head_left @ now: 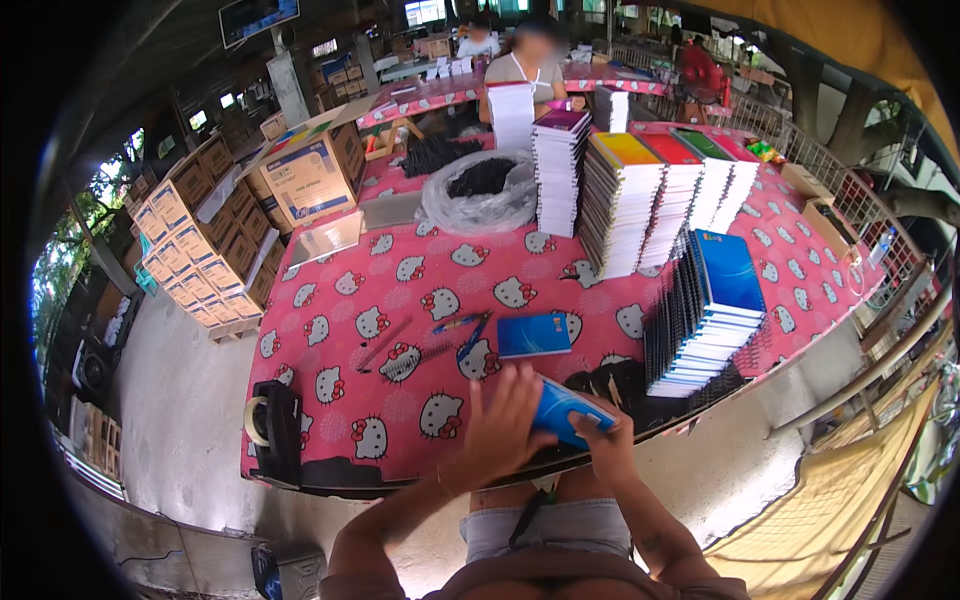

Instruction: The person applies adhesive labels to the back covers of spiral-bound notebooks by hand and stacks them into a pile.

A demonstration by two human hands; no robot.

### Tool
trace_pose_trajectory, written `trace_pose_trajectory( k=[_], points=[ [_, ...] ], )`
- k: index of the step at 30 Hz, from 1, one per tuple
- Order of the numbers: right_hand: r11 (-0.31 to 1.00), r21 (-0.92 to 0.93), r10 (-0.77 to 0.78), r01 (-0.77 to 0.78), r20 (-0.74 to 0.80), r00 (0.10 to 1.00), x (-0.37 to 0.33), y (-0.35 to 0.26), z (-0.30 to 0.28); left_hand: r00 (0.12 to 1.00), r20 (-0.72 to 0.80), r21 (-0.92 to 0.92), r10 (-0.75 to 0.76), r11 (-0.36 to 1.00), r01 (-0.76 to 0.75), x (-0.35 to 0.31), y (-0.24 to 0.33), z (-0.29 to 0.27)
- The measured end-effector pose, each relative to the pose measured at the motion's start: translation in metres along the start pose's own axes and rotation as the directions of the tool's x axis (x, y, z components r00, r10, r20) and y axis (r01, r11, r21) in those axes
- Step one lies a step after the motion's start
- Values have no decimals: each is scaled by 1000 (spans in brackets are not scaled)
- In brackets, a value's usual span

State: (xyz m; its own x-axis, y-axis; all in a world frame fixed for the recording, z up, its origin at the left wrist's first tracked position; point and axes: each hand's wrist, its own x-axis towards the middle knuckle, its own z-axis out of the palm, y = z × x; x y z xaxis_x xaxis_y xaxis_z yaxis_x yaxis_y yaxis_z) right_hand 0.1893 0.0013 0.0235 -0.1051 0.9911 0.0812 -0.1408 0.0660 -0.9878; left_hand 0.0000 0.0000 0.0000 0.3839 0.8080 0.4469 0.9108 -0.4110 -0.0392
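At the worktop's (pixel 325 440) near edge, we clamp a blue notebook (pixel 562 408) in our right hand (pixel 608 440), thumb on its cover; our left hand (pixel 505 425) is flat, fingers extended, at its left side. Another notebook (pixel 534 337) lies just beyond. A tape dispenser (pixel 278 430) stands at the near left corner, a blue-covered stack (pixel 705 310) towards the near right.

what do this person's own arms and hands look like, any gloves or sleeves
The left hand and right hand wear no gloves. Short brownish fabric sleeves leave the forearms bare. A thin band shows at the left wrist, and a small dark mark, too unclear to identify, on the right forearm.
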Motion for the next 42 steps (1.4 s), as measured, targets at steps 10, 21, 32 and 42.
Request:
trace_pose_trajectory(
  k=[10, 21, 32, 42],
  points=[
    [992, 111, -69, 63, 43, 997, 13, -1, 11, 994, -80, -56, 74, 995, -78, -1, -1, -21],
    [988, -82, -123, 133, 119, 985, 6, -10, 10, 990, -141, -35, -21, 999, 16, 45, -12, -40],
    [982, -80, -162, 172, 121, 979, 8, 8, 3, 990, -95, -204, 104, 971, -122, -15, 16, -4],
    [961, -136, -220, 242, 160, 962, 5, 24, 0, 984, -129, -131, 125, 981, -141, 24, 11, -28]
  ],
)
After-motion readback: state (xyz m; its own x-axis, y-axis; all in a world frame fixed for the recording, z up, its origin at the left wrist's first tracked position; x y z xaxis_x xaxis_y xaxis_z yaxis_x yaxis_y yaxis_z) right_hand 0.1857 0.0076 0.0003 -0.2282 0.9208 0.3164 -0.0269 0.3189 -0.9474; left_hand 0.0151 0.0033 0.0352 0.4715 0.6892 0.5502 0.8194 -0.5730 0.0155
